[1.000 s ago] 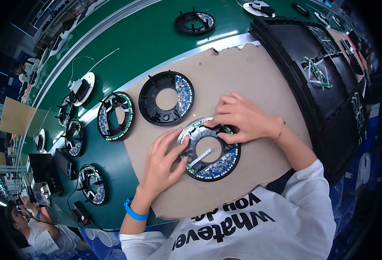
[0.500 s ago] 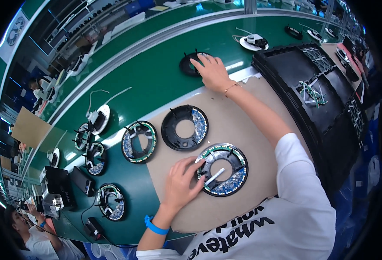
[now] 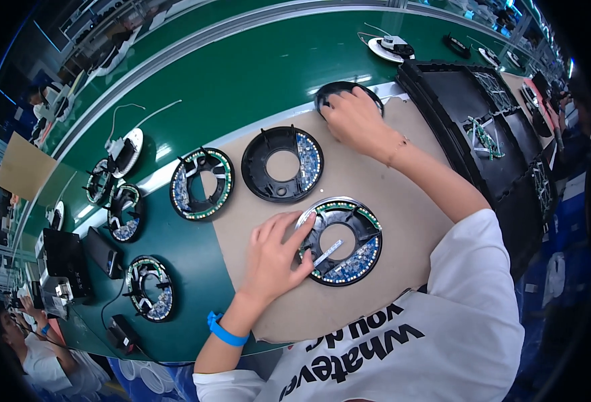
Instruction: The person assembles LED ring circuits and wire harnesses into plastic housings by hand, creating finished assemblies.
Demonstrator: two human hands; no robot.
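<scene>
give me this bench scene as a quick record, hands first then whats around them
left hand: at the left side of the near ring, fingers and thumb at its edge
right hand: on the far ring, grip partly hidden
near ring: black, blue board at lower right
pale strip: lies across near ring, reaching over its hole
far ring: black, by the far edge of the cardboard
cardboard: tan, under near ring
tray: black, at right, holding strips
</scene>
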